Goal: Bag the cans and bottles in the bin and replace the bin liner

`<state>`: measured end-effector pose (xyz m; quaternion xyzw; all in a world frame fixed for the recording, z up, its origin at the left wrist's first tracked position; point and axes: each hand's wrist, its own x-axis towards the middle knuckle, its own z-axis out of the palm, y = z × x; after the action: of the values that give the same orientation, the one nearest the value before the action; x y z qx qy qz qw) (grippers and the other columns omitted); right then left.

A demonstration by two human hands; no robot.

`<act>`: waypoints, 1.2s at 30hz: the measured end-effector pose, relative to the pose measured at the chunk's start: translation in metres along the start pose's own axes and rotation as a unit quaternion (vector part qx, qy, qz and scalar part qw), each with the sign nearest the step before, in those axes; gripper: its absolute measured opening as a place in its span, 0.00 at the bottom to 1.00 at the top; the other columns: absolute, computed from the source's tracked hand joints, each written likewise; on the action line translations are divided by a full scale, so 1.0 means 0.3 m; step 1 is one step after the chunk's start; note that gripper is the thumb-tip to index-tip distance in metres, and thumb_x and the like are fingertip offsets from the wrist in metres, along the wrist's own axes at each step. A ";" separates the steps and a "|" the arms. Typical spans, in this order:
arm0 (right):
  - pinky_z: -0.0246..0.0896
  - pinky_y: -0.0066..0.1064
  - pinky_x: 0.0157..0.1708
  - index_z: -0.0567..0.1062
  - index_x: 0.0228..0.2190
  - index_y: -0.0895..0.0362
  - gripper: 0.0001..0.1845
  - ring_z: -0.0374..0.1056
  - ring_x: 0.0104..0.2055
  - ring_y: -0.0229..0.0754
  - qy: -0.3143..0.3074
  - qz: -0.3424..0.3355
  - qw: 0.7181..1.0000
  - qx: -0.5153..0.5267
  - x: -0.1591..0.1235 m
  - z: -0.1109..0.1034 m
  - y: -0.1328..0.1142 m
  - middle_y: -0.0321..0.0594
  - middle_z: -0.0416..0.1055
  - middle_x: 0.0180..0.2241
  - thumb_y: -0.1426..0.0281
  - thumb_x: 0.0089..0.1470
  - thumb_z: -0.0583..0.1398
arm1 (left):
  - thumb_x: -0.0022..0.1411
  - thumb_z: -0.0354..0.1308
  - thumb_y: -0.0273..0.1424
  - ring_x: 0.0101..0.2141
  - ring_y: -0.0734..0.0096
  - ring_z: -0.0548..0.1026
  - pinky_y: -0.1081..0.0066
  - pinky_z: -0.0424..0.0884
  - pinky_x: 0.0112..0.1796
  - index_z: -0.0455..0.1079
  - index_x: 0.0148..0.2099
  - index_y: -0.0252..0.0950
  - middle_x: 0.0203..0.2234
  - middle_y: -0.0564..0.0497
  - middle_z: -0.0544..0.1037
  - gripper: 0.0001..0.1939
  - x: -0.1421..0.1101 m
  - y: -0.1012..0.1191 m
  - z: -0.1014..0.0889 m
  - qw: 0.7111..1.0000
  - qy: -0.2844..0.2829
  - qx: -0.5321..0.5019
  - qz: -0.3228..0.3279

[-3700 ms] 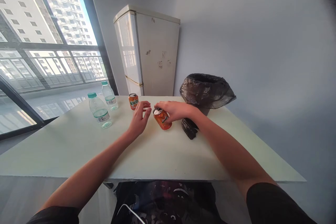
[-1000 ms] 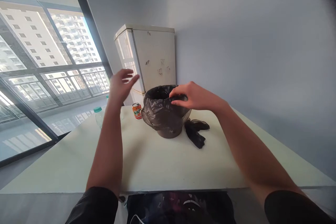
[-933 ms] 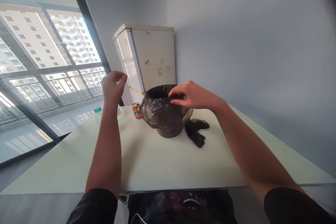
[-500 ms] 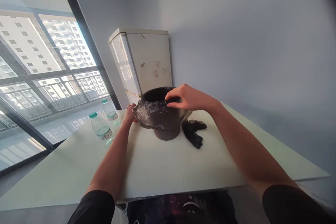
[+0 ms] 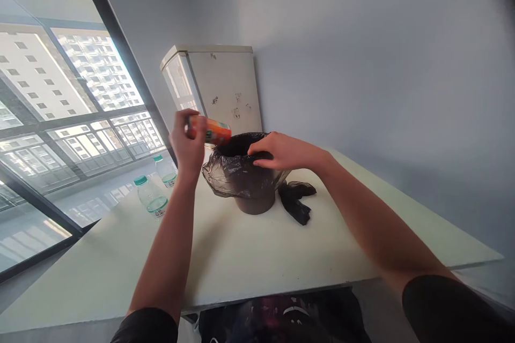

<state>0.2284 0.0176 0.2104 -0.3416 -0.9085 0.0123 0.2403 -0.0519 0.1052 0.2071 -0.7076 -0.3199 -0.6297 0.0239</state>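
Note:
An orange can (image 5: 215, 131) is gripped in my left hand (image 5: 187, 142), tilted over the left rim of a trash can (image 5: 255, 203). A black plastic bag (image 5: 237, 174) lines this dark bin, its edge folded down around the outside. My right hand (image 5: 277, 150) pinches the bag at the bin's front right rim, thumb outside and fingers toward the opening. The inside of the bin is dark and its contents are hidden.
Two clear bottles with green caps, a nearer bottle (image 5: 151, 198) and a farther bottle (image 5: 164, 171), stand left of the bin. A crumpled black bag (image 5: 298, 201) lies to its right on the white table (image 5: 241, 257). Behind stands a fridge (image 5: 225, 80).
My left hand has risen from the table beside the bin, bringing the orange can up to the bin's opening. My right hand keeps its place at the rim.

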 end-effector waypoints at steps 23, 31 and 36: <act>0.62 0.36 0.40 0.81 0.53 0.52 0.16 0.75 0.39 0.45 -0.026 0.011 1.000 -0.004 0.002 0.028 0.006 0.42 0.83 0.45 0.65 0.66 0.62 | 0.61 0.67 0.44 0.46 0.48 0.81 0.53 0.77 0.46 0.79 0.44 0.37 0.46 0.39 0.84 0.17 -0.018 -0.465 -0.533 0.910 -0.084 0.252 -0.318; 0.60 0.36 0.37 0.81 0.52 0.51 0.15 0.73 0.33 0.43 -0.035 0.012 0.999 -0.018 0.004 0.042 0.015 0.39 0.83 0.40 0.64 0.66 0.61 | 0.62 0.67 0.45 0.26 0.64 0.79 0.65 0.76 0.32 0.79 0.34 0.35 0.25 0.45 0.81 0.17 -0.027 -0.478 -0.485 0.913 -0.141 0.134 -0.358; 0.60 0.36 0.37 0.80 0.52 0.51 0.15 0.73 0.33 0.43 -0.036 0.011 0.999 -0.018 0.005 0.043 0.016 0.39 0.83 0.41 0.64 0.66 0.61 | 0.64 0.61 0.46 0.17 0.72 0.69 0.67 0.71 0.27 0.77 0.32 0.36 0.16 0.54 0.68 0.18 -0.034 -0.468 -0.483 0.926 -0.126 0.099 -0.343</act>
<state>0.2245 0.0240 0.1987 -0.3555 -0.9127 0.0108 0.2013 -0.2466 0.1492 0.1758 -0.6224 -0.6038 -0.4701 -0.1645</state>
